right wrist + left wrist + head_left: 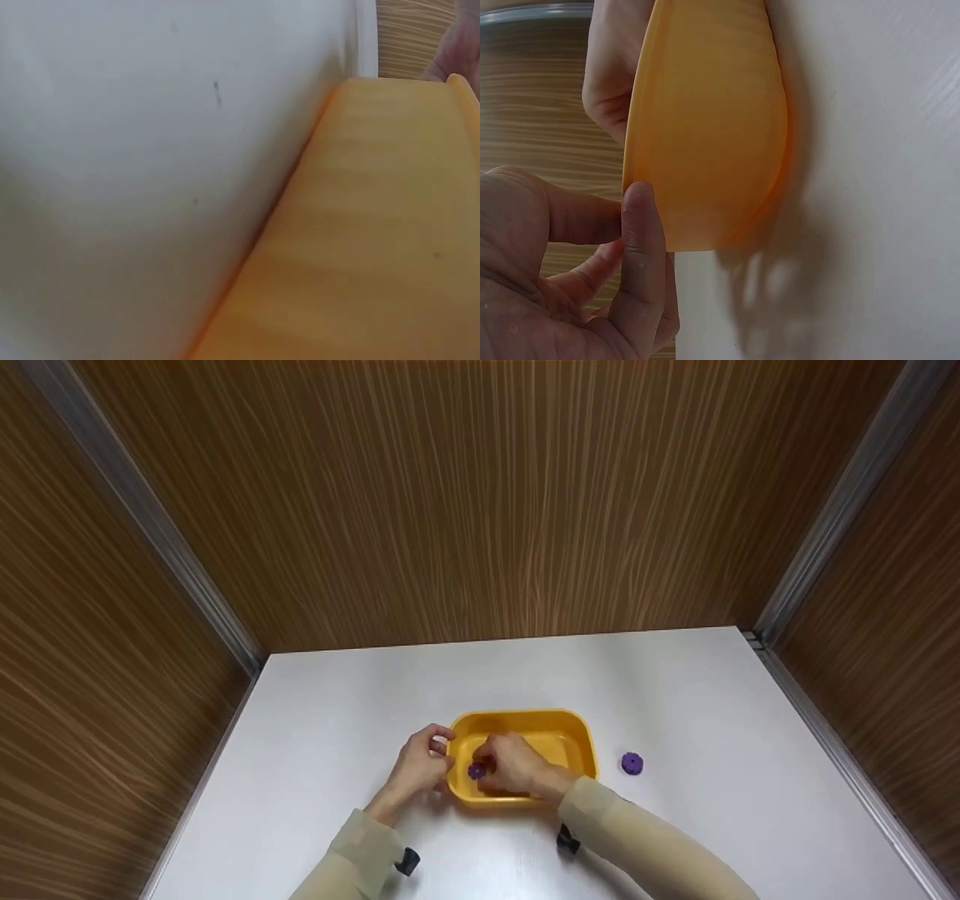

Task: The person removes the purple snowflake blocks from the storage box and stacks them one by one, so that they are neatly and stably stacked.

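A yellow plastic tray [581, 746] with rounded corners sits on the white table. My left hand [421, 761] is at its left end; in the left wrist view, thumb and fingers [640, 225] pinch the rim of the tray [712, 112]. Inside the tray, toward its left end, my right hand [514, 765] holds a small purple notched disc [476, 771] at its fingertips. Another purple notched disc [632, 763] lies on the table to the right of the tray. The right wrist view shows mainly the tray's outer wall [360, 225]; the right fingers are hidden there.
The white table [337, 690] ends at a wood-grain panel [480, 510] behind. More wood-grain panels with metal edge strips [165, 532] stand at left and right. Dark wrist cameras [407, 861] hang below both forearms near the table's front.
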The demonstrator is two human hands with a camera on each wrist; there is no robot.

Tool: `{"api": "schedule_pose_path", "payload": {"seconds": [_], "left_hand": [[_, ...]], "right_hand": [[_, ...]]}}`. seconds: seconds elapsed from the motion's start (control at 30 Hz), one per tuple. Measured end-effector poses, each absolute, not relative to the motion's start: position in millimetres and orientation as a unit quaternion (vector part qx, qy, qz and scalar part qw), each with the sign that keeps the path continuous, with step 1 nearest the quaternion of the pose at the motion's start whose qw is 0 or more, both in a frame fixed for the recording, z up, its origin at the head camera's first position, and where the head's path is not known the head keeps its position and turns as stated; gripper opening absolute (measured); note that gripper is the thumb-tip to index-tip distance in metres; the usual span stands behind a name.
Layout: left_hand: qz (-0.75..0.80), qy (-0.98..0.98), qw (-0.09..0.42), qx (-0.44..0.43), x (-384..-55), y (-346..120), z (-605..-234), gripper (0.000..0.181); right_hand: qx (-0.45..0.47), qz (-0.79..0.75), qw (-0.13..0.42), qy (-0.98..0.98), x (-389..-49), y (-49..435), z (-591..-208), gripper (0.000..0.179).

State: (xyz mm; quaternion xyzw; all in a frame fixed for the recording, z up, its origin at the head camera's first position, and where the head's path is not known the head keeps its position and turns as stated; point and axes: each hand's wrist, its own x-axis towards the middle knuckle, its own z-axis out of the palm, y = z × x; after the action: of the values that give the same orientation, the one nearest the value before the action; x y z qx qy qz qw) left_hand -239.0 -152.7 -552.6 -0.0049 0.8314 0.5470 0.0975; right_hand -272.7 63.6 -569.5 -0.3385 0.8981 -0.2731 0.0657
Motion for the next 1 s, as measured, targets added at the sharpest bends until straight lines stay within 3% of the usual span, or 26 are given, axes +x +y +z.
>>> {"api": "schedule_pose_path", "payload": {"seconds": [0.37, 1.0], "left_hand": [[0.541, 0.836, 0.091, -0.010, -238.8, -153.9, -554.3, 0.044], [0.537, 0.837, 0.104, -0.021, -239.0, -151.5, -553.8, 0.045]], "right_hand": [[-0.365, -0.254, 0.069, 0.893, -273.5, 58.5, -573.5, 0.007], [-0.303, -0.267, 0.054, 0.913, -265.4, 66.9, -568.3, 0.024]]}}
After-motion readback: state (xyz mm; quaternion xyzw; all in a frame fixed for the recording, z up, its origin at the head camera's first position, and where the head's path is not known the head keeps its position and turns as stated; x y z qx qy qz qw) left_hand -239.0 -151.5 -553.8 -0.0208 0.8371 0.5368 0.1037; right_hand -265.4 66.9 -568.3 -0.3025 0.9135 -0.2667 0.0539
